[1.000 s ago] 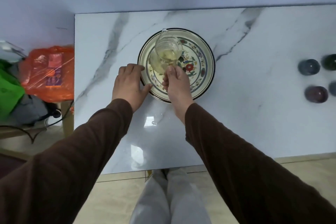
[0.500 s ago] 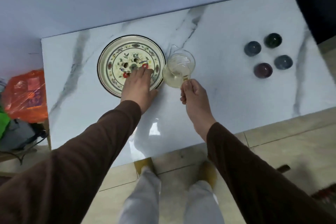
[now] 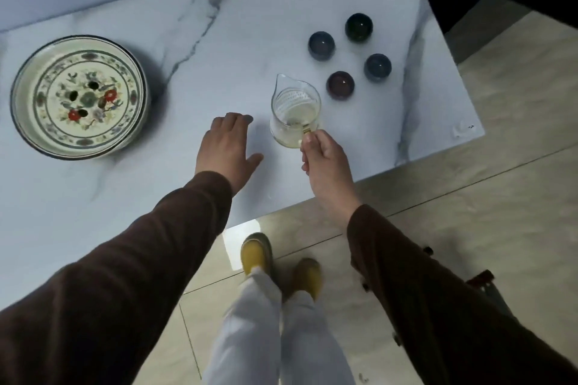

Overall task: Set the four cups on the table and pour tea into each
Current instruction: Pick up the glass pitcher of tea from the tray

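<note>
A clear glass pitcher [image 3: 295, 109] of pale yellow tea is gripped at its handle by the right hand [image 3: 325, 156] at frame centre, beside four small dark round cups [image 3: 340, 85]. The left hand [image 3: 226, 147] is held spread and empty over the white marble table [image 3: 125, 191].

Single head-worn view, looked steeply down and forward from above the near edge of the table [image 3: 93, 212]; tilted, far edge running up to the right. Close enough that both sleeves filled the bottom; floor [image 3: 469, 212] and shoes [image 3: 255, 251] directly below
</note>
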A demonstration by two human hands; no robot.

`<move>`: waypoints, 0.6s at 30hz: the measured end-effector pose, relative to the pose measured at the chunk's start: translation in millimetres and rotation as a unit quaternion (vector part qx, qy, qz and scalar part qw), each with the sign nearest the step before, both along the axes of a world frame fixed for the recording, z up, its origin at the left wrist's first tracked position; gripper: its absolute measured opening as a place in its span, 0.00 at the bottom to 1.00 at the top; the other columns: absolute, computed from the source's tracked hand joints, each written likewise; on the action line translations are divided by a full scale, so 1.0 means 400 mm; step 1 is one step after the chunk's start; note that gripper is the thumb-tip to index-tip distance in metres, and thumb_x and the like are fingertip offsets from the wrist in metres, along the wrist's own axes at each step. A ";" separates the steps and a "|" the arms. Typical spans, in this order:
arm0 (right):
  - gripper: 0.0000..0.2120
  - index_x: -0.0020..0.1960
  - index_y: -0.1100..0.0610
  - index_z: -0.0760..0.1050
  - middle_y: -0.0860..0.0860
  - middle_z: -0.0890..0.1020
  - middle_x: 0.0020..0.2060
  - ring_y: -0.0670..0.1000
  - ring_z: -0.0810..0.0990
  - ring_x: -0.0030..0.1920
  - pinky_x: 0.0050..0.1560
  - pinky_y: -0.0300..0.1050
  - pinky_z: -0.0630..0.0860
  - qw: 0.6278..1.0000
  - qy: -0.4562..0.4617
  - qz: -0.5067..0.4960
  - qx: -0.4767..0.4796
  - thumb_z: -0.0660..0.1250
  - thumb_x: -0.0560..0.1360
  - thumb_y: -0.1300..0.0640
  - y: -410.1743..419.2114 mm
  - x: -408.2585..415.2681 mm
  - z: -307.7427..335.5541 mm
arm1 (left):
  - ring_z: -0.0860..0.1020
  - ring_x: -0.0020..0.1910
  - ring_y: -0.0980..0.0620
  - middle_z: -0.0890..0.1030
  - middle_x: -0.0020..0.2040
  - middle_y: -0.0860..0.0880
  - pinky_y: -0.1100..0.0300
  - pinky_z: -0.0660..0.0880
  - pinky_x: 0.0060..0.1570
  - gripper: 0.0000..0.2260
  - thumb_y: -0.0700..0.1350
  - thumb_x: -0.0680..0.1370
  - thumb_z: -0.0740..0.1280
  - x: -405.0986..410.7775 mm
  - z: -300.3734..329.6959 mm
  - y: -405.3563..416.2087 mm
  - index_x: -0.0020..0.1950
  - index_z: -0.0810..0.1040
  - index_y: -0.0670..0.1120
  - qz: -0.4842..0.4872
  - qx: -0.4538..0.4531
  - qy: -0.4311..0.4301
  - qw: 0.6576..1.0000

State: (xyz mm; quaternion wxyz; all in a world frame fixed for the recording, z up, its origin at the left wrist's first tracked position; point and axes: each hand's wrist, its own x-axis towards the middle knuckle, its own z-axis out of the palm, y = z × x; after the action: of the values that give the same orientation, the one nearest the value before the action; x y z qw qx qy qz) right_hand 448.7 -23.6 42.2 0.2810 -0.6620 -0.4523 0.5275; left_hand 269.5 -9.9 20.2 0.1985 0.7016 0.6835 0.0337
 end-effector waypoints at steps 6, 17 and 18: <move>0.14 0.39 0.48 0.69 0.43 0.73 0.32 0.45 0.72 0.35 0.39 0.44 0.71 1.000 -0.023 -0.001 -0.002 0.55 0.82 0.46 0.066 0.082 -0.016 | 0.69 0.64 0.40 0.72 0.65 0.43 0.48 0.69 0.61 0.29 0.49 0.72 0.72 0.094 -0.033 0.086 0.70 0.68 0.43 -0.001 -0.007 -0.017 1.000; 0.13 0.40 0.44 0.68 0.41 0.73 0.31 0.44 0.70 0.34 0.42 0.53 0.74 0.998 -0.014 0.049 0.035 0.54 0.82 0.45 0.202 0.270 -0.013 | 0.70 0.62 0.40 0.73 0.64 0.43 0.47 0.70 0.60 0.30 0.50 0.71 0.73 0.268 -0.047 0.196 0.69 0.69 0.42 0.060 -0.007 -0.013 0.998; 0.13 0.39 0.43 0.68 0.40 0.73 0.31 0.43 0.70 0.34 0.43 0.54 0.74 0.998 -0.011 0.060 0.034 0.55 0.81 0.44 0.216 0.290 -0.014 | 0.70 0.62 0.40 0.73 0.64 0.43 0.47 0.70 0.60 0.30 0.50 0.71 0.73 0.282 -0.046 0.203 0.69 0.69 0.43 0.072 -0.003 -0.012 0.997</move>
State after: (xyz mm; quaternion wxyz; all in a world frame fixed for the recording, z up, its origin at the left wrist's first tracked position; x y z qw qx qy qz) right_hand 564.9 62.9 36.7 0.2662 -0.6292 -0.5118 0.5208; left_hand 382.2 71.2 1.9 0.2055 0.6499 0.7297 0.0539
